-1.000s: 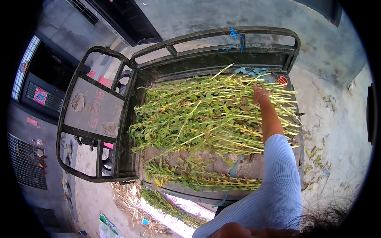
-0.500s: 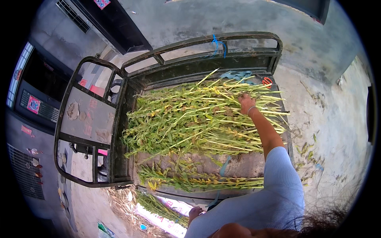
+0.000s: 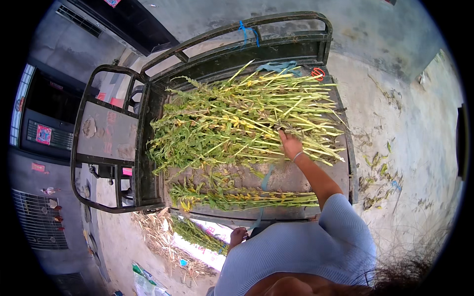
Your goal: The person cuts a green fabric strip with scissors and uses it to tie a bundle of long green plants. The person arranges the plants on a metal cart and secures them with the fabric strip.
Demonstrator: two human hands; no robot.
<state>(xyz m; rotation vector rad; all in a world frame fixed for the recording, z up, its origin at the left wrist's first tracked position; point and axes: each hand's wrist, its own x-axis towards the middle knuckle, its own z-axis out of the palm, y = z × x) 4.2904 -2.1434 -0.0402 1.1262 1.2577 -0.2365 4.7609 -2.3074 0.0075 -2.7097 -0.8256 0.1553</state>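
Observation:
A thick layer of leafy green and yellowing cut stalks (image 3: pixel 212 123) lies across the cart bed (image 3: pixel 291 180), bare stem ends to the right. My right hand (image 3: pixel 291 145), with a thin bracelet at its wrist, is closed on stalks toward the near side of this layer; its fingertips are partly hidden among them. Along the near edge of the bed runs a narrower row of similar stalks (image 3: pixel 237 198). My left hand (image 3: pixel 238 236) is low beside my body, just off the cart's near side. Its fingers look curled, and whatever they hold cannot be made out.
Dark metal rails (image 3: pixel 212 37) edge the far side, with blue twine (image 3: pixel 244 30) tied on. A barred frame (image 3: pixel 79 143) stands at the left end. Orange-handled scissors (image 3: pixel 317 74) and a blue-green strap (image 3: pixel 279 66) lie by the stems. Below, more stalks (image 3: pixel 197 235) rest on a white sheet.
My right hand has come nearer to me across the stalks, from the far part of the layer to its near part. The view has shifted, so the cart appears higher.

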